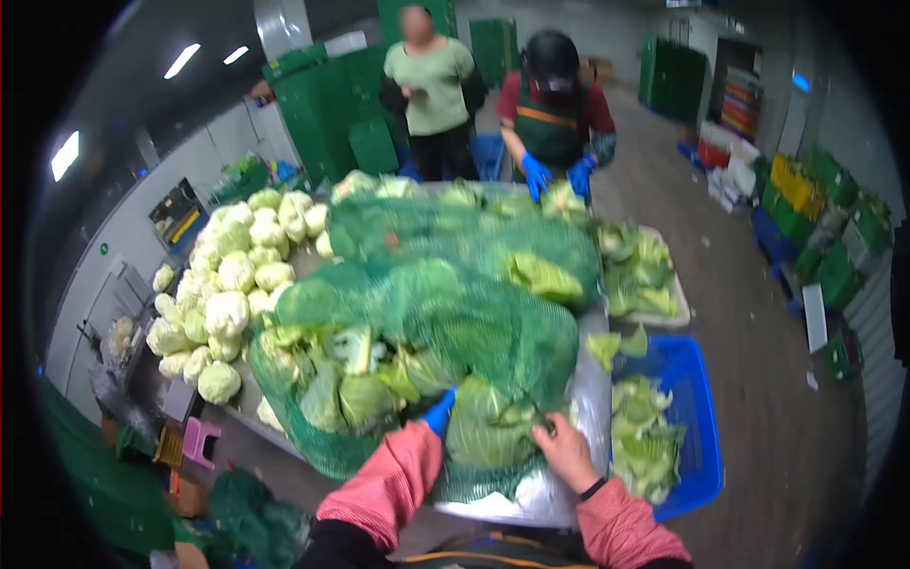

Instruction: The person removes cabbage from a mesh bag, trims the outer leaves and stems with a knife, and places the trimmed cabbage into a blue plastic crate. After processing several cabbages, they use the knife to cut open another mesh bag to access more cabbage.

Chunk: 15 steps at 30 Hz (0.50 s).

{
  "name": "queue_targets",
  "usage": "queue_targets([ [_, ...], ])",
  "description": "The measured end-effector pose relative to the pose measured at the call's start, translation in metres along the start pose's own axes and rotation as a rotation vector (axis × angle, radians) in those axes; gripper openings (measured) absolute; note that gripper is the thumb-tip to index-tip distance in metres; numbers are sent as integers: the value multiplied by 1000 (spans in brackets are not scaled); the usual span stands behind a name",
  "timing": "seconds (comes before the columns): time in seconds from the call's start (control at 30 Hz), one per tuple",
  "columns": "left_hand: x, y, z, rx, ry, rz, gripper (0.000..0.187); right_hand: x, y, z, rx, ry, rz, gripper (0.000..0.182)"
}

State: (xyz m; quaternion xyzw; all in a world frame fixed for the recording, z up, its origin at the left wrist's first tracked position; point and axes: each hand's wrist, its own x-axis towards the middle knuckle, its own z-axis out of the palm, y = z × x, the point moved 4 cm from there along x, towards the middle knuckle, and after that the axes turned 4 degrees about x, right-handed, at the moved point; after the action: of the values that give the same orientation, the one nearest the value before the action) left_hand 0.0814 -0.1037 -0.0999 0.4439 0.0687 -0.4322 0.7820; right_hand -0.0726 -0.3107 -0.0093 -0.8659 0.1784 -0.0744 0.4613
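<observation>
— At the near edge of the steel table [578, 493], what are the hands doing?

— The left hand [439, 414], blue-gloved, is pressing against a cabbage [488, 427] inside the green net sack [427, 322] — whether it is gripping, I cannot tell. The right hand [561, 448], bare, is closing its fingers on the mesh, seemingly pulling it clear of the head.

— And beside them?

— A blue crate [697, 417] is sitting at the right, catching loose leaves.

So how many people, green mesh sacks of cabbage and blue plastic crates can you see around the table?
People besides the wearer: 2, a person in a light green top and a person in a dark apron with blue gloves.
Green mesh sacks of cabbage: 2, the near one and the far one.
Blue plastic crates: 1.
Total: 5.
</observation>
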Motion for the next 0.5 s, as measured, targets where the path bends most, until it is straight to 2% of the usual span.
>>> queue_targets([
  [0.03,-1,0,5,-18,-23,-16,63,2,4,9,-2,50,-50,49],
  [0.13,-9,-9,6,-30,3,-36,63,-2,-6,9,-36,-26,42,59],
  [0.17,-32,0,25,97,105,-44,71,-7,-8,6,-39,-18,42,61],
  [0.2,-42,-2,19,226,280,-129,71,-14,-9,1,-40,-13,48,63],
  [0.27,-57,-3,33,283,192,-74,69,-24,-9,-12,-85,28,54,67],
  [0.3,-67,-5,47,296,128,-5,62,-31,-7,-19,-130,59,60,68],
  [0.4,-73,-26,74,406,47,98,66,-47,15,-36,-211,177,61,70],
  [0.47,-66,-49,88,461,-112,181,86,-54,27,-52,-119,248,104,71],
  [0.5,-61,-61,98,556,-161,222,87,-57,37,-60,-93,300,97,73],
])
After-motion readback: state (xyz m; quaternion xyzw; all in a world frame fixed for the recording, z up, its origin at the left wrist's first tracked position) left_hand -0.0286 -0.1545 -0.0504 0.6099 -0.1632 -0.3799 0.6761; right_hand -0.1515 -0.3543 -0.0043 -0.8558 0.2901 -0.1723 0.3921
